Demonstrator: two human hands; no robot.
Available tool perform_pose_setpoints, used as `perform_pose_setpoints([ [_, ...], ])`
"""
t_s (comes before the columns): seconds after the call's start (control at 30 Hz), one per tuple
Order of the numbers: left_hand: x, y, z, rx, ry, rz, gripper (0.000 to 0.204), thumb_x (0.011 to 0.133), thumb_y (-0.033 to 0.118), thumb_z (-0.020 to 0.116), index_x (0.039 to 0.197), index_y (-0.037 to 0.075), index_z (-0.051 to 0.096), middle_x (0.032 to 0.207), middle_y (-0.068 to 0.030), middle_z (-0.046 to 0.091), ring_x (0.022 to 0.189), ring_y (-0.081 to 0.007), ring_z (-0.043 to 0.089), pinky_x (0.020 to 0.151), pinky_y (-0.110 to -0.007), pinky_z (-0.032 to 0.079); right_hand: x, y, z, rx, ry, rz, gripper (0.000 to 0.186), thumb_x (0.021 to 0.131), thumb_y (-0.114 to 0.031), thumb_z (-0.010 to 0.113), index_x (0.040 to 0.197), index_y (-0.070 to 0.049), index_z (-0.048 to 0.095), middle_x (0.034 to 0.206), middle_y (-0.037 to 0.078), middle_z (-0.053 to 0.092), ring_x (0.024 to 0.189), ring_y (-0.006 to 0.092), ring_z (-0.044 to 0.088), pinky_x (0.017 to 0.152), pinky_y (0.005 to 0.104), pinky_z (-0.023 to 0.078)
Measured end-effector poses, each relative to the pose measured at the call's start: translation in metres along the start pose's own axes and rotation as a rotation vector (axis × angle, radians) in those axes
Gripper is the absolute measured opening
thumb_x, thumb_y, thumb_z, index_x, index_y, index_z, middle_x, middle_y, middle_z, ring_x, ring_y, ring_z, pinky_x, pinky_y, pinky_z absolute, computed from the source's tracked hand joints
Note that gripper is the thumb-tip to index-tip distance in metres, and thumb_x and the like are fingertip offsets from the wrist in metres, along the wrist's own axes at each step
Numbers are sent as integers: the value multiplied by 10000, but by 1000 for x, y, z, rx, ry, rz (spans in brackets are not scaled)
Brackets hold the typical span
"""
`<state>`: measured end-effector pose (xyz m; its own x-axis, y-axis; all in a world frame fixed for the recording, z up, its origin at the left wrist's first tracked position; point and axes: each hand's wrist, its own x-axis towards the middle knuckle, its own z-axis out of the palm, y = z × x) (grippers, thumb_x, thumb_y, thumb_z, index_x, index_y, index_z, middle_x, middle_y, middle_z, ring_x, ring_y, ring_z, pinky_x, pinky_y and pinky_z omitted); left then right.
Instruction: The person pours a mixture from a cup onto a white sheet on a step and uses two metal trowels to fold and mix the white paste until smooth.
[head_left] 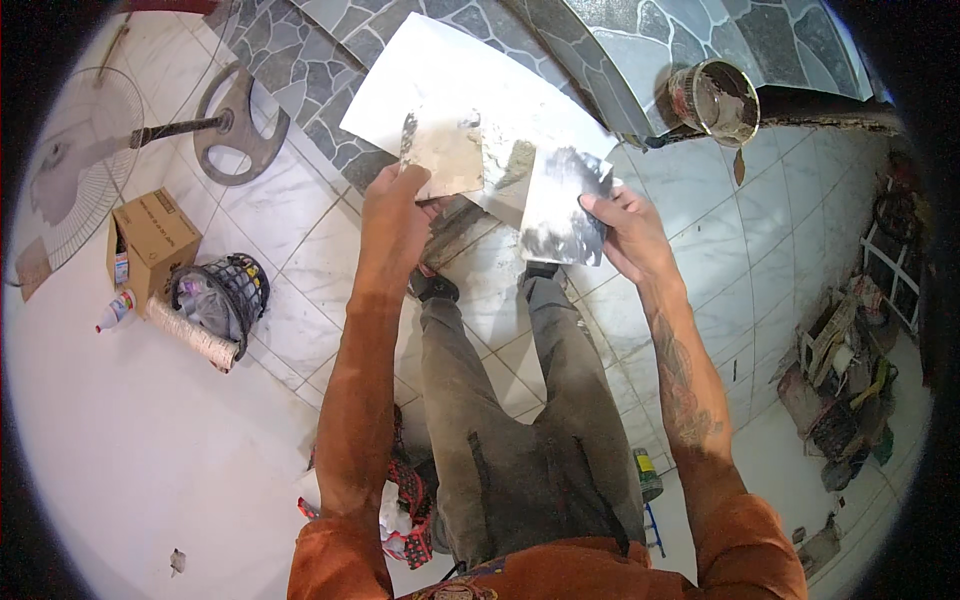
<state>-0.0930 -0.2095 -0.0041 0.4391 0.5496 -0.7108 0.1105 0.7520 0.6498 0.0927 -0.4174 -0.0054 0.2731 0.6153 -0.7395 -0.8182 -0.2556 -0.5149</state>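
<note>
Well out to the left of my left hand I have a standing fan (80, 165), then a cardboard box (165, 235) and a dark mesh basket (248, 285), both nearer the grip but clear of it. Now the left side of the work: a tan flat plate (447, 150), dark-smudged along its far edge, extends up and to the right from the fingers. And the left hand (395, 205) has it by the near-left corner, thumb pressed over the top face, other fingers curled by the lower edge; that's a closed pinch, with just the plate's thickness between.

Straight ahead of both grips, a big white sheet (420, 70) spreads out, specked and smeared with grey-brown material in the stretch between the hands. Both plates overlap it from up here; whether either one touches it, I can't tell.

Across to the right: a black-and-white smeared plate (562, 215) sits just left of the right fingers, tilted, its long side running toward me. The right hand (632, 230) pinches its right edge, thumb on the face, fingers folded behind, so that one's closed too. Beyond and right of this grip, well apart, I see a paste-crusted bucket (715, 100).
</note>
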Motion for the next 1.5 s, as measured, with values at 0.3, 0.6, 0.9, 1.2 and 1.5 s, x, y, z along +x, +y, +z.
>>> perform_pose_setpoints([
  [0.3, -21, 5, -6, -83, -74, -105, 364, 894, 89, 538, 1248, 15, 493, 1193, -119, 576, 1039, -231, 593, 824, -373, 526, -31, -23, 57, -228, 226, -306, 257, 908, 19, 599, 1162, 52, 607, 1096, 121, 670, 969, 188, 651, 876, 334, 517],
  [0.6, -26, -5, 12, -148, -42, -122, 289, 987, 189, 497, 1230, 33, 511, 1153, -85, 605, 964, -179, 628, 769, -345, 554, -19, 1, 92, -982, -102, -1227, 572, 694, 189, 555, 1224, -21, 601, 1274, 201, 588, 1230, 345, 556, 1030, 425, 458],
  [0.9, -31, 11, 10, -155, -16, -59, 245, 1024, 201, 449, 1179, 39, 547, 1133, -64, 610, 951, -165, 607, 774, -322, 509, 4, 11, 28, -1350, -229, -1119, 619, 675, 198, 537, 1260, -1, 573, 1318, 209, 570, 1271, 358, 524, 1078, 430, 418],
  [1.2, -31, 12, 14, 177, 61, 119, 276, 1009, 190, 442, 1199, 6, 519, 1141, -98, 610, 997, -175, 606, 800, -341, 505, -22, 4, 30, -1284, 50, -1028, 572, 726, 178, 516, 1257, -30, 556, 1195, 195, 610, 1115, 357, 595, 962, 423, 479],
  [1.5, -35, 11, 34, 791, 218, 447, 286, 985, 184, 445, 1133, -59, 480, 1023, -217, 573, 951, -306, 580, 737, -402, 535, -39, 24, 69, -1638, -92, -917, 419, 791, -7, 570, 1210, -10, 568, 1125, 157, 569, 1058, 335, 547, 891, 435, 443],
])
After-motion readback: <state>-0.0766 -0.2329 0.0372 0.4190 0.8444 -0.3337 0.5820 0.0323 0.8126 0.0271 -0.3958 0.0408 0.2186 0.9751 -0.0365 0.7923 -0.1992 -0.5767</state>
